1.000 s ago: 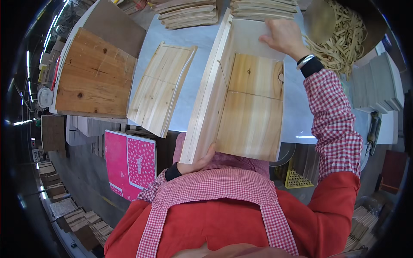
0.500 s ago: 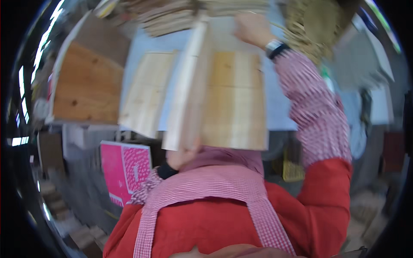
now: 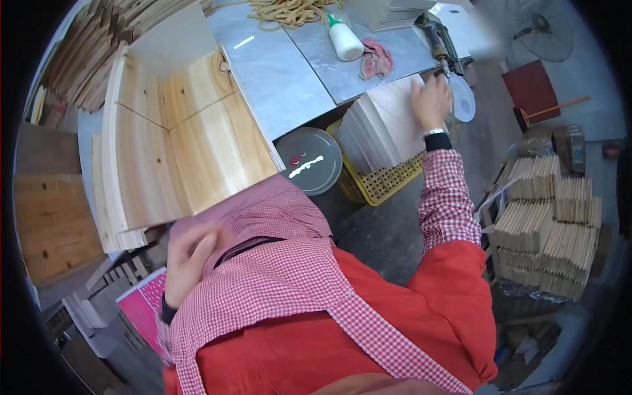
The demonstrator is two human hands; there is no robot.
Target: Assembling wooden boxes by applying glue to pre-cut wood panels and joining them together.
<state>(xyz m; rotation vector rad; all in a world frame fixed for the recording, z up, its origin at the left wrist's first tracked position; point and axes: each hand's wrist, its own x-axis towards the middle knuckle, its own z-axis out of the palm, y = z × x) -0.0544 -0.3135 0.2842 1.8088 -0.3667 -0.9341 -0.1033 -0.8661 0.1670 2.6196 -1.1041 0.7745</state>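
At the right, my right hand [image 3: 432,103] is at the edge of a stack of thin pale boards [image 3: 388,125], its fingers apart. The boards stand tilted in a yellow plastic basket [image 3: 385,191]; whether the fingers press on the outermost board I cannot tell. My left hand [image 3: 189,260], slightly blurred, hovers over my lap with fingers bent and thumb apart, holding nothing. Just beyond it, a partly assembled wooden box [image 3: 217,148] lies on the table's left part, with plank sides meeting at a corner and a pale end panel [image 3: 172,47].
A white glue bottle with green cap [image 3: 345,41], a pink rag [image 3: 376,59] and an air-powered tool [image 3: 434,41] lie on the grey table [image 3: 280,76]. A round grey bin [image 3: 307,161] stands below its edge. Bundled wood strips [image 3: 546,224] are stacked at right.
My view has turned right. My right hand has left the box's far end for the boards in the basket. My left hand has come off the box's near edge.
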